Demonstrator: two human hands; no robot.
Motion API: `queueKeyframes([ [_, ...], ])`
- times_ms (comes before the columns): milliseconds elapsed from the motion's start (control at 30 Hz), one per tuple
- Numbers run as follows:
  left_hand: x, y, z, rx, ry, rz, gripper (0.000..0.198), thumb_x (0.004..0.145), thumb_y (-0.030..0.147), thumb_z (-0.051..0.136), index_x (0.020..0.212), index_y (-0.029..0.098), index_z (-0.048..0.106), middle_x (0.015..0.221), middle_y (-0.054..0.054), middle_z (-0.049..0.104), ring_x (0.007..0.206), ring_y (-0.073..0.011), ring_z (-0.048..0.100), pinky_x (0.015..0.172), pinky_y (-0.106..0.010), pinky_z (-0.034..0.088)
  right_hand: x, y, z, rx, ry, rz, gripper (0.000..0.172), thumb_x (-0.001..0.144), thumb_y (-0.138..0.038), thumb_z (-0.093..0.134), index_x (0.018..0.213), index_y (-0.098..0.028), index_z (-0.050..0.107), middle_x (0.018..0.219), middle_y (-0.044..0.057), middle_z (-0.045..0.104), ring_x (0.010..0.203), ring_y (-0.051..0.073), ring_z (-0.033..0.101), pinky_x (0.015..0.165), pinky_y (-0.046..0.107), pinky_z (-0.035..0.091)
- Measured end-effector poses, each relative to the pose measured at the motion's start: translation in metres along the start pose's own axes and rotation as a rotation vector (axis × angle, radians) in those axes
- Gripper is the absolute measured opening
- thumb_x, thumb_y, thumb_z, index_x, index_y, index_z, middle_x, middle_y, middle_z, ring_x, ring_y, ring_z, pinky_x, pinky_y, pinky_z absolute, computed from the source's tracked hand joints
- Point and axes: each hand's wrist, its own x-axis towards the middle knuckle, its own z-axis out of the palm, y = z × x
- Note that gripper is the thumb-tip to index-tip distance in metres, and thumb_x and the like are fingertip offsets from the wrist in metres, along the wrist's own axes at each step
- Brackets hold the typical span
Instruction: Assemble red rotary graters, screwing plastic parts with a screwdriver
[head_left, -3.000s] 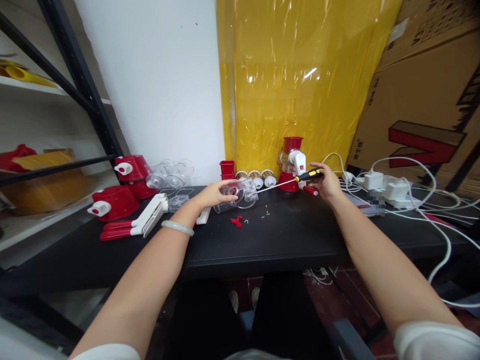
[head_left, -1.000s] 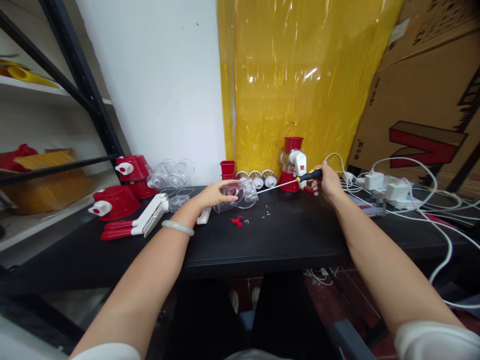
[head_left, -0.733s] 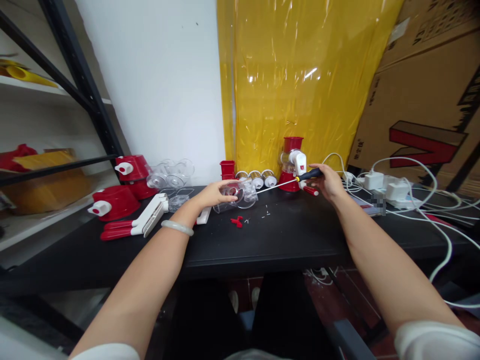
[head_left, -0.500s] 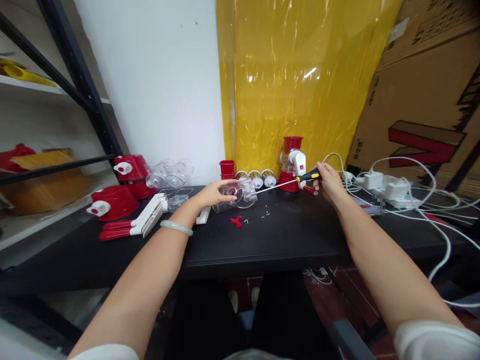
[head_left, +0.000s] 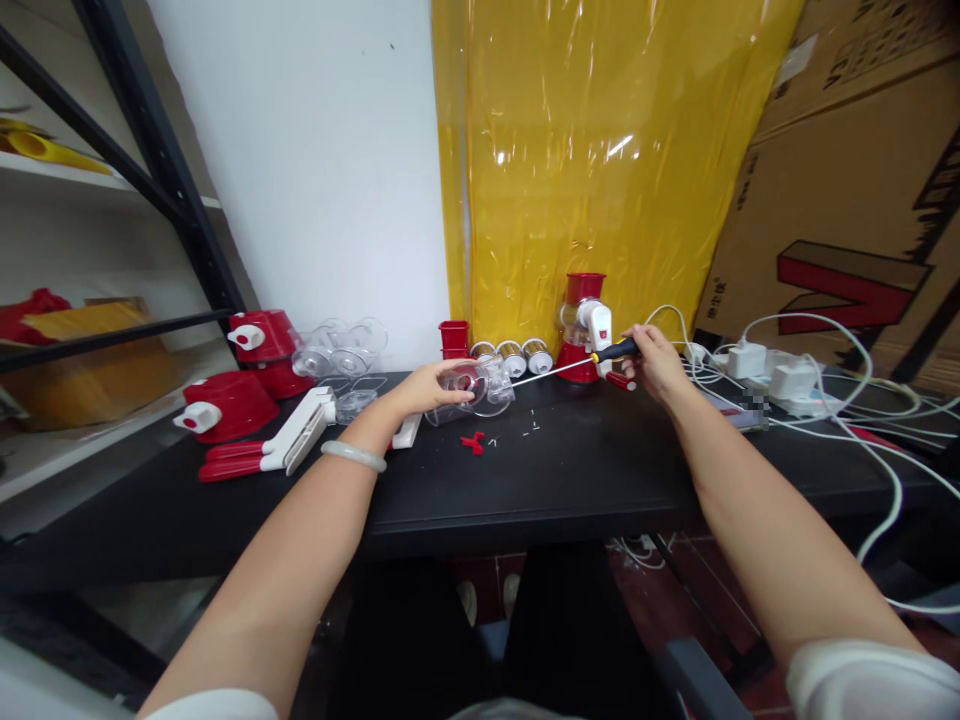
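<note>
My left hand (head_left: 429,388) is wrapped round a clear plastic housing (head_left: 491,390) lying on its side on the black table, with something red inside it. In my right hand (head_left: 654,362) is a screwdriver (head_left: 616,350) with a black and yellow handle. Its long shaft runs leftward and its tip meets the right side of the housing; the exact contact is hidden by the plastic. A small red part (head_left: 473,443) lies in front of the housing, beside several tiny pale pieces (head_left: 531,424) that look like screws.
An assembled red and white rotary grater (head_left: 584,330) stands behind the screwdriver. Metal drums (head_left: 512,358) and a red hopper (head_left: 454,338) are at the back. Red bases (head_left: 229,408), white-and-red handles (head_left: 281,445) and clear housings (head_left: 349,345) lie left. White cables and chargers (head_left: 793,382) crowd the right.
My right hand has turned the screwdriver handle slightly, so less yellow shows on it. My left hand and the clear housing stay where they were.
</note>
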Motion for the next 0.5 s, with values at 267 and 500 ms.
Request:
queueKeyframes([
  [267,0.0014,-0.0041,0.0008,-0.038,-0.008,0.013,0.069,0.068,0.037,0.076,0.132,0.019,0.055,0.124,-0.010,0.064,0.108,-0.0232,0.061,0.100,-0.041,0.042,0.0016,0.0000,0.0019,0.096,-0.011,0.113,0.024,0.082,-0.044,0.049,0.087,-0.021,0.053,0.063,-0.001,0.063,0.049,0.014,0.063,0.038,0.021,0.044],
  [500,0.0013,-0.0041,-0.0001,0.009,-0.008,0.016,0.070,0.068,0.040,0.076,0.131,0.020,0.055,0.122,-0.009,0.065,0.105,-0.0234,0.061,0.100,-0.042,0.042,0.0052,0.0057,0.0019,0.102,0.027,-0.021,0.038,0.069,-0.050,0.071,0.087,-0.024,0.050,0.056,-0.009,0.054,0.038,0.007,0.051,0.039,0.019,0.043],
])
